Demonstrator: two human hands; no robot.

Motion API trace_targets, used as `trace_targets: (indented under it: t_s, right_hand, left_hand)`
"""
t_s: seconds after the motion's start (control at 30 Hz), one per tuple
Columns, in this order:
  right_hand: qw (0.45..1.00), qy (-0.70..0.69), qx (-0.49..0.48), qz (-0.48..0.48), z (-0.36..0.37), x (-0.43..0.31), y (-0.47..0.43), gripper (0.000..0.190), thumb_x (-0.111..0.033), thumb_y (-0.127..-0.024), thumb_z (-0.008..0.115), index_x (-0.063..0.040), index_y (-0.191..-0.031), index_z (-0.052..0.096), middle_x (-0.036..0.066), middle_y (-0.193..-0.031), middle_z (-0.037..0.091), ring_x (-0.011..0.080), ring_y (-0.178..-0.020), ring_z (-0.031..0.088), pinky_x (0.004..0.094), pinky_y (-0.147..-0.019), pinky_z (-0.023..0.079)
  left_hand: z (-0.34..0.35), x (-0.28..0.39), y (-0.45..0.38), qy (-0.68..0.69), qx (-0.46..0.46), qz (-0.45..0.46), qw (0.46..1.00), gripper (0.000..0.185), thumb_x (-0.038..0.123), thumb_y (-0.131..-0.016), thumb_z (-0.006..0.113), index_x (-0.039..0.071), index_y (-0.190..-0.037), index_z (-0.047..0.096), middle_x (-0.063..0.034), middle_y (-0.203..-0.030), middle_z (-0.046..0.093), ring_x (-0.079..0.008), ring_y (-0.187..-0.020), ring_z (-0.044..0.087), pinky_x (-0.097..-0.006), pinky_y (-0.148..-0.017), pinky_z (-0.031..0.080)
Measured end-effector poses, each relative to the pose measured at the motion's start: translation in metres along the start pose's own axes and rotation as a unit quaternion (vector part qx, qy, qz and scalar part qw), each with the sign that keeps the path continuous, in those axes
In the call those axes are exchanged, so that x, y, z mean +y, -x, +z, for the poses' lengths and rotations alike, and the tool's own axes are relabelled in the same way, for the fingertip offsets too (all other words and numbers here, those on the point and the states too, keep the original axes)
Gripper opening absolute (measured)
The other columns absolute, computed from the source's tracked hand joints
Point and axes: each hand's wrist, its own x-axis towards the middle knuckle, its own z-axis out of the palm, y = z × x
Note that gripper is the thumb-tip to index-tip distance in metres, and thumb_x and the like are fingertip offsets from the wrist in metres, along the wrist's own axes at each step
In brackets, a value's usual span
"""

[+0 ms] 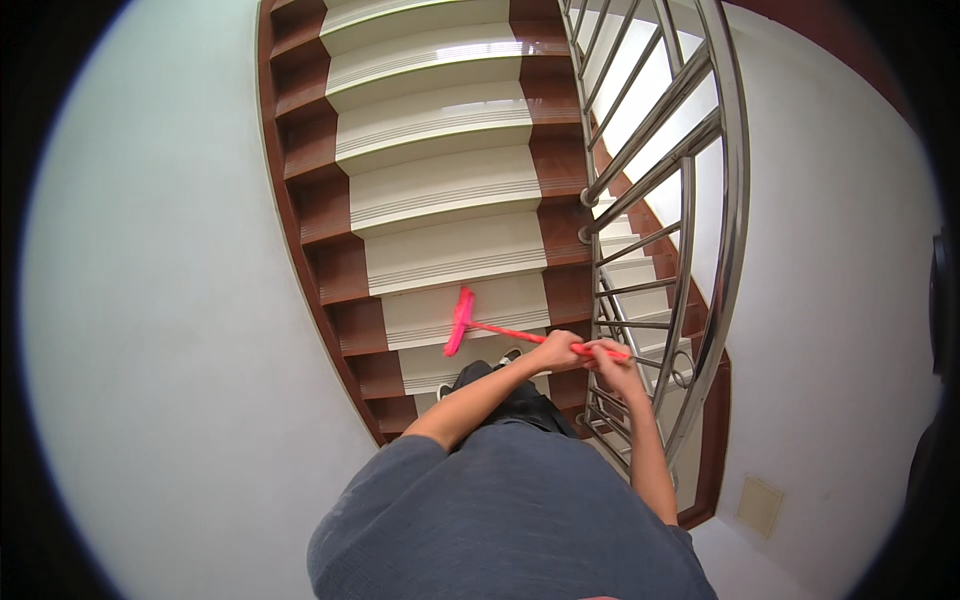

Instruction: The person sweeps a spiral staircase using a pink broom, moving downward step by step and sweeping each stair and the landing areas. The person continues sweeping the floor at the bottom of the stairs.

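A broom with a pink head (461, 321) and a red handle lies across the view, its head over the pale middle of a stair tread (420, 311). Around the handle, short of its upper end, my left hand (561, 350) is closed. Just to the right, near the handle's end, my right hand (611, 364) grips it too. Both hands are close together, beside the metal stair railing. Whether the bristles touch the tread cannot be told. Below the hands show dark trousers and parts of my shoes (510, 355).
A stainless steel railing (731, 225) runs along the right, with another flight of stairs (637, 277) beyond it. On the left stands a white wall (165, 300). The steps have pale middles and reddish-brown sides (570, 292).
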Motion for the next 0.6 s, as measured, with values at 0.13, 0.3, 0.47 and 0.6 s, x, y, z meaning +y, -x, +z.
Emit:
trace_targets:
  t_s: [0.13,0.3,0.47,0.6]
  right_hand:
    - [0.990,0.019,0.131,0.048,-0.044,-0.007,0.017,0.025,-0.017,-0.100,0.052,0.000,-0.109,0.068,0.010,-0.091,0.072,0.0131,-0.071,0.069,0.0253,-0.067,0.056]
    - [0.961,0.112,0.252,0.024,-0.047,-0.007,0.052,0.024,-0.015,-0.098,0.056,0.002,-0.107,0.069,0.008,-0.086,0.072,0.0124,-0.070,0.068,0.0239,-0.064,0.054]
    - [0.937,0.243,0.246,-0.038,-0.014,-0.029,0.071,0.024,-0.020,-0.091,0.061,-0.001,-0.103,0.070,0.020,-0.084,0.070,0.0267,-0.075,0.070,0.0359,-0.069,0.052]
    - [0.905,0.381,0.171,-0.087,0.024,-0.077,0.080,0.023,-0.023,-0.089,0.062,-0.007,-0.102,0.071,0.022,-0.088,0.069,0.0403,-0.081,0.067,0.0426,-0.070,0.053]
  left_hand:
    - [0.039,0.005,-0.067,0.018,-0.113,0.039,0.993,0.027,0.027,-0.075,0.071,0.000,-0.078,0.068,-0.0240,-0.072,0.065,-0.0331,-0.068,0.068,-0.0418,-0.060,0.050]
    - [0.096,0.000,-0.098,0.030,-0.177,0.121,0.976,0.024,0.024,-0.076,0.069,0.000,-0.076,0.067,-0.0221,-0.068,0.064,-0.0318,-0.062,0.065,-0.0416,-0.059,0.049]
    - [0.104,-0.011,-0.080,0.049,-0.112,0.160,0.980,0.026,0.024,-0.068,0.073,0.000,-0.073,0.066,-0.0210,-0.066,0.063,-0.0331,-0.061,0.064,-0.0429,-0.058,0.048]
    - [0.070,-0.009,-0.042,0.092,-0.111,0.172,0.974,0.026,0.021,-0.066,0.072,-0.002,-0.071,0.061,-0.0200,-0.063,0.057,-0.0322,-0.059,0.060,-0.0413,-0.055,0.044]
